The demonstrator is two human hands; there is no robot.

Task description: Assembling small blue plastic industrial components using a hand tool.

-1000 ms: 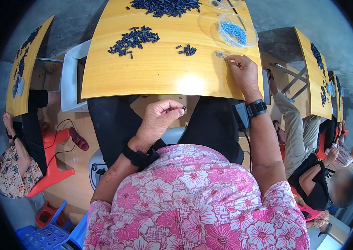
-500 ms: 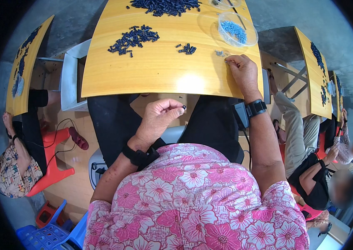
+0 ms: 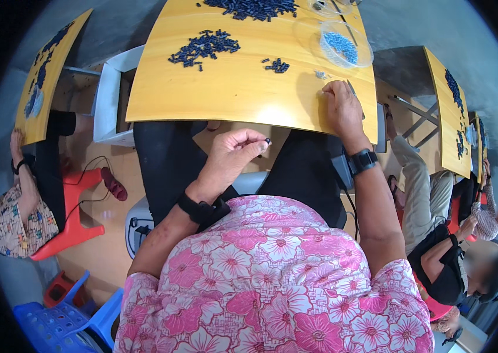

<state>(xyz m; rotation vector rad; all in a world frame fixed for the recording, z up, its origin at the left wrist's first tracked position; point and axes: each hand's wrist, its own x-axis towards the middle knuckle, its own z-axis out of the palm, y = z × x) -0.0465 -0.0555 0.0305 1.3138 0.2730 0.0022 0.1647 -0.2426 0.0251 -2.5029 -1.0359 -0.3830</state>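
Note:
My left hand point(image 3: 230, 157) is raised over my lap, below the front edge of the yellow table point(image 3: 231, 94), and pinches a small dark piece point(image 3: 267, 141) between thumb and forefinger. My right hand point(image 3: 343, 109) rests on the table near its right front corner, fingers curled around a thin metal tool point(image 3: 352, 91) by a few small pale bits point(image 3: 320, 74). A small cluster of dark pieces point(image 3: 276, 65) lies left of that hand. A larger heap of dark pieces point(image 3: 204, 46) lies farther left. A clear dish with blue pieces point(image 3: 341, 46) stands beyond my right hand.
Another dark heap point(image 3: 255, 7) lies at the table's far edge. A white box point(image 3: 111, 97) stands left of the table. A person on a red stool point(image 3: 69, 209) sits at the left table point(image 3: 46, 65). Other people sit at the right tables point(image 3: 449, 112). Blue stools point(image 3: 64, 320) stand at lower left.
My left hand has shifted slightly, still pinching the small dark piece. My right hand stays on the table.

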